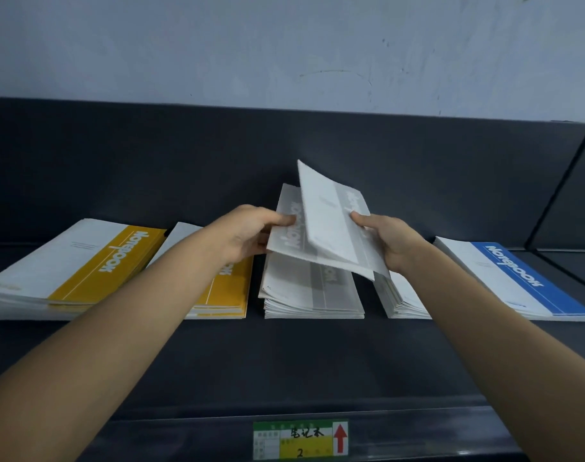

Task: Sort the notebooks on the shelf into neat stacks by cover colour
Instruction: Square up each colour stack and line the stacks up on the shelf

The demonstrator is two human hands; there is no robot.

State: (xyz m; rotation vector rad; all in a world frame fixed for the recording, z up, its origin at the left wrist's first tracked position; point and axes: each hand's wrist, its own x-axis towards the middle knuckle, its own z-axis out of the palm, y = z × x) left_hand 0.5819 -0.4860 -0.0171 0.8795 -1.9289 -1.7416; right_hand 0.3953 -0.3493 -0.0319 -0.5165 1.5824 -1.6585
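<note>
Two grey-covered notebooks are held tilted above the grey stack (313,295) in the middle of the shelf. My left hand (247,235) grips the lower grey notebook (289,228) by its left edge. My right hand (389,241) pinches the upper grey notebook (334,218) at its right edge, and this one lies across the lower one. Two yellow stacks lie to the left, the far one (84,265) and the near one (226,291), the latter partly hidden by my left arm. A blue stack (514,281) lies at the right.
Another stack (401,300) sits just right of the grey stack, its cover hidden under my right hand and arm. The dark shelf (284,361) has a back panel and a front rail carrying a price label (300,440). A divider panel (564,188) stands at the far right.
</note>
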